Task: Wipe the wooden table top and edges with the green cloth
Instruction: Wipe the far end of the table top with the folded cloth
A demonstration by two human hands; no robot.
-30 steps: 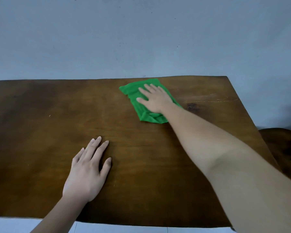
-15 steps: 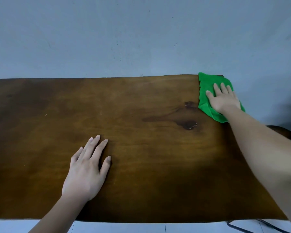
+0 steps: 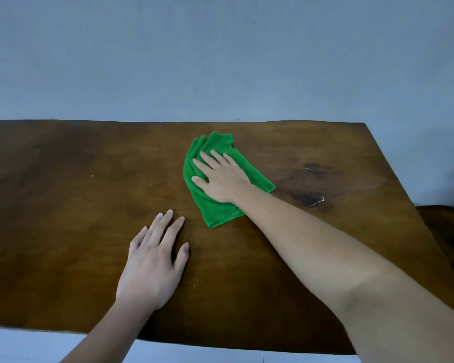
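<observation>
The green cloth (image 3: 215, 209) lies bunched on the middle of the dark wooden table top (image 3: 63, 192), a little behind centre. My right hand (image 3: 220, 176) presses flat on the cloth with fingers spread, pointing away and to the left. My left hand (image 3: 155, 260) rests palm down on the bare wood, nearer to me and just left of the cloth, holding nothing.
A blue-grey wall (image 3: 220, 56) runs right behind the table's far edge. A dark knot with pale scratches (image 3: 312, 195) marks the wood right of the cloth. A dark wooden chair part (image 3: 446, 226) shows past the right edge. Pale floor (image 3: 24, 347) lies below the near edge.
My right hand slid the cloth from the middle out to the far right corner, then back left to the middle. The cloth is more bunched now. My left hand stayed flat in place.
</observation>
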